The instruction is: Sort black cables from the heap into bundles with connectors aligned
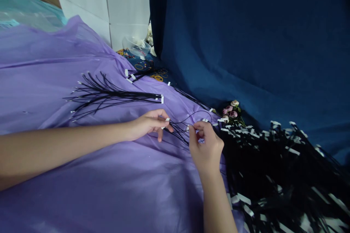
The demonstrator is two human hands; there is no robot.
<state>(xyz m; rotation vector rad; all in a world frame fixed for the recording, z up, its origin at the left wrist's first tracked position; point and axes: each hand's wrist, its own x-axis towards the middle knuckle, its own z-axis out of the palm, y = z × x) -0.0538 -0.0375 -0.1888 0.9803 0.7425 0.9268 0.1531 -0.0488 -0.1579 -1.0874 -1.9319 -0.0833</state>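
My left hand (149,123) pinches the white-tagged end of a thin black cord (191,114) above a purple plastic sheet (82,174). Just to its right, my right hand (205,145) pinches the other part of the same cord, which loops up between the two hands. A few more black cords lie fanned out under my fingers. A sorted bundle of black cords (109,96) with white tags lies spread on the sheet behind my left hand. A big tangled heap of black cords with white tags (279,174) sits right of my right hand.
A small bunch of pink and white artificial flowers (232,111) lies by the heap. A dark blue cloth (259,43) hangs behind. A clear plastic container (136,46) and yellow rings (157,77) sit at the back near a white tiled wall (109,3).
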